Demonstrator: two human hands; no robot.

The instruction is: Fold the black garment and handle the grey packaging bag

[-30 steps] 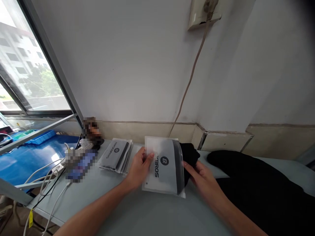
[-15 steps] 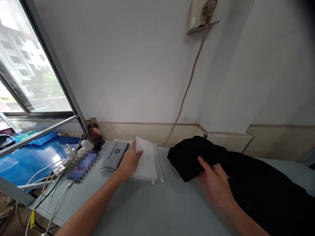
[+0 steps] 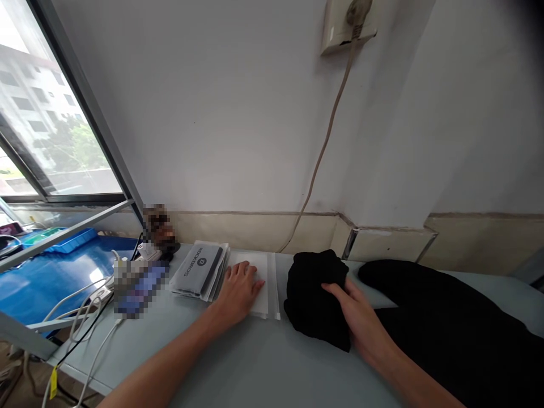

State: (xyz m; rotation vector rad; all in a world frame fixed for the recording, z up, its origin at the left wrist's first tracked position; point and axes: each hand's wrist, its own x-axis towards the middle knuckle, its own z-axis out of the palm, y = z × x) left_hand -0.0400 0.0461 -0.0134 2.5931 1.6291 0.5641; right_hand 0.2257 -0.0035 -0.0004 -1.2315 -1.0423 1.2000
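My left hand [image 3: 238, 292] lies flat, fingers stretched, on a white translucent plastic bag [image 3: 261, 306] on the table. Beside it on the left sits a stack of packaged grey items [image 3: 199, 269], the top one printed ROCKBROS. My right hand [image 3: 357, 309] grips a bunched piece of black cloth [image 3: 317, 297], thumb on top and the other fingers mostly hidden behind. More black fabric [image 3: 459, 334] lies to the right of that hand; a gap shows between it and the held piece at the back.
The grey-blue table [image 3: 238, 368] runs along the wall. At left are white cables [image 3: 87, 314], a power strip [image 3: 102, 292] and a blurred-out blue object [image 3: 142, 289]. A cord hangs from a wall socket [image 3: 348, 28]. A metal frame bar [image 3: 63, 232] crosses near a blue surface [image 3: 72, 266].
My left hand has gone from lifting the bag's edge to lying flat on it. My right hand has brought the black cloth left and nearer, apart from the other black fabric.
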